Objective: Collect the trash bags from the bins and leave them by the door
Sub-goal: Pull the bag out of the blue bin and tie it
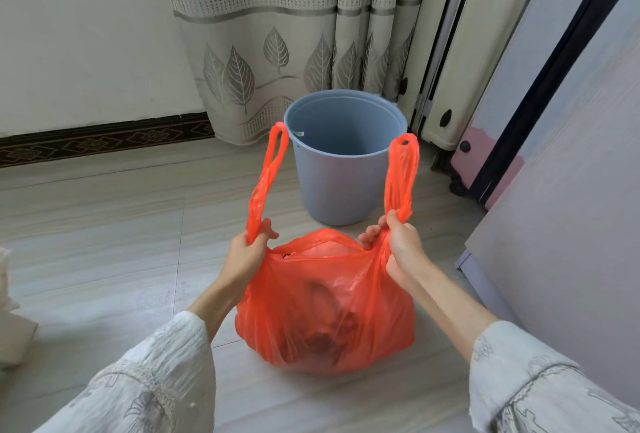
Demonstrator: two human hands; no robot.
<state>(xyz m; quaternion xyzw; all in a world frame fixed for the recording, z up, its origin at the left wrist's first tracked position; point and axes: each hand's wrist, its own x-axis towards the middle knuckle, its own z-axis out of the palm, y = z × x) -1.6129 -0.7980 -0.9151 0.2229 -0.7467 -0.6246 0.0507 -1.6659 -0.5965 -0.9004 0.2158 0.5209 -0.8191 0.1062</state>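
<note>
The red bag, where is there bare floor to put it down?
Bare floor lies left of the red bag, between the left hand and the dark skirting. More lies in front, between the sleeves. It is crowded behind and right: the blue bin, the curtain and the cabinet.

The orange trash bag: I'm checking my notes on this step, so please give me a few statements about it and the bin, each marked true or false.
1. The orange trash bag sits on the floor in front of the blue bin. True.
2. The left hand and right hand each grip one bag handle. True.
3. The handles are tied in a knot. False: they stand apart, untied.
4. The bin has a liner in it. False: its inside looks bare.
5. The bin lies on its side. False: it stands upright.
</note>
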